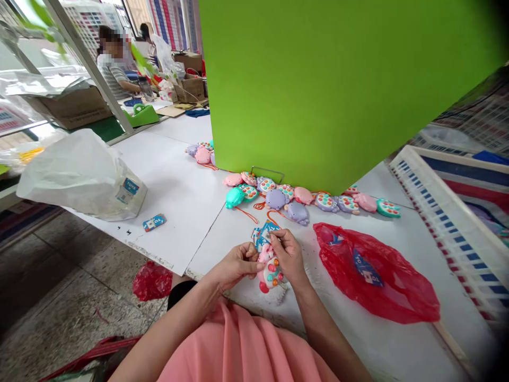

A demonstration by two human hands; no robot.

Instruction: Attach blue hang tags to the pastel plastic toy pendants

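My left hand (242, 262) is closed on a pink animal-shaped toy (267, 275) with coloured round buttons, its thumb along the toy's edge. My right hand (289, 255) pinches at a blue printed card tag (263, 232) just above the toy; the fingertips hide part of the tag. An orange cord loop (272, 216) shows above the tag. Beneath the hands lies a scrap of white fluffy cloth (278, 295). Beyond them runs a row of similar toys in pink, lilac and teal, among them a lilac toy (297, 212) and a teal toy (234, 197).
A tall green panel (342, 90) stands behind the row. On the right are a red plastic bag (401, 281) with blue tags and a white crate (449, 204). On the left are a white plastic bag (75, 175) and a loose tag (154, 222). A co-worker (115, 74) sits farther back.
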